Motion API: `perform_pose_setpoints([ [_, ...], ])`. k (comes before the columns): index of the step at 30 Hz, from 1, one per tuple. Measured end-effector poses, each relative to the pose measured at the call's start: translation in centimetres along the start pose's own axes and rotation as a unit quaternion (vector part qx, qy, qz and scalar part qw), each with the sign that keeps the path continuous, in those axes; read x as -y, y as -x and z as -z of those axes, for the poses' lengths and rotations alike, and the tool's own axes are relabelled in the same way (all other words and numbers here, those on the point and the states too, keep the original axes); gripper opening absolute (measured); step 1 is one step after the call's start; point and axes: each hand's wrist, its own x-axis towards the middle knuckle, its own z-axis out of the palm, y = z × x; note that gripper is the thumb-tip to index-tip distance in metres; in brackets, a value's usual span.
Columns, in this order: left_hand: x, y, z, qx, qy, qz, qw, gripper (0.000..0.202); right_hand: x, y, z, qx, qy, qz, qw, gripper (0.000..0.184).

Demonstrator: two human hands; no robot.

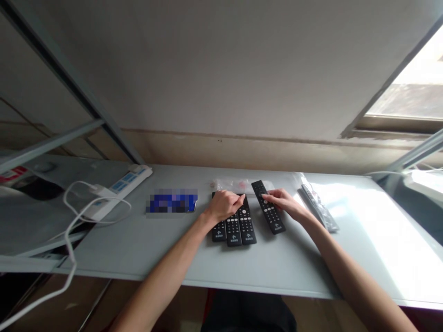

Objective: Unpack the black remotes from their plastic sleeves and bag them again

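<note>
The left hand curls over three remotes lined up on the table, grip unclear; the right hand lies flat on a fourth remote beside them. It is likely light, stiff and slick, and its long edges suit a pinch.

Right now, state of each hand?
Left hand: curled over the row of three remotes, grip unclear.
Right hand: open, fingertips on the angled remote.
</note>
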Motion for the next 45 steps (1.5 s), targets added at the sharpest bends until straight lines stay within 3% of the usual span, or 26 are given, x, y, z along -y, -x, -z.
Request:
perform_pose_setpoints([
  [4,0.7,-0.6,1.0,-0.008,0.028,0.033,0.999,0.044,-1.1,0.0,-0.6,0.012,0.052,0.034,0.998,0.058],
  [7,1.2,-0.8,1.6,0.001,-0.093,-0.024,0.995,0.051,-1.8,0.2,-1.3,-0.005,0.092,0.082,0.992,0.061],
  [10,1.7,-0.9,1.9,0.001,-0.224,-0.084,0.971,0.061,-2.2,0.4,-1.4,0.003,0.163,0.109,0.981,0.061],
  [14,2.0,-0.9,2.2,-0.039,-0.288,-0.118,0.949,0.064,-2.5,0.5,-1.4,0.0,0.226,0.127,0.966,0.061],
  [20,1.2,-0.6,1.7,-0.098,-0.3,-0.163,0.935,0.062,-3.0,0.5,-2.2,-0.072,0.302,0.17,0.935,0.06],
  [28,1.3,-0.2,1.4,-0.14,-0.318,-0.185,0.919,0.062,-3.4,0.1,-0.6,-0.206,0.256,0.142,0.934,0.058],
  [37,2.1,-0.8,2.6,-0.206,-0.306,-0.232,0.9,0.067,-4.0,0.5,-0.9,-0.169,0.253,0.153,0.94,0.058],
  [45,1.7,-0.3,2.0,-0.178,-0.293,-0.243,0.908,0.063,-4.3,0.3,-1.0,-0.15,0.267,0.169,0.937,0.066],
])
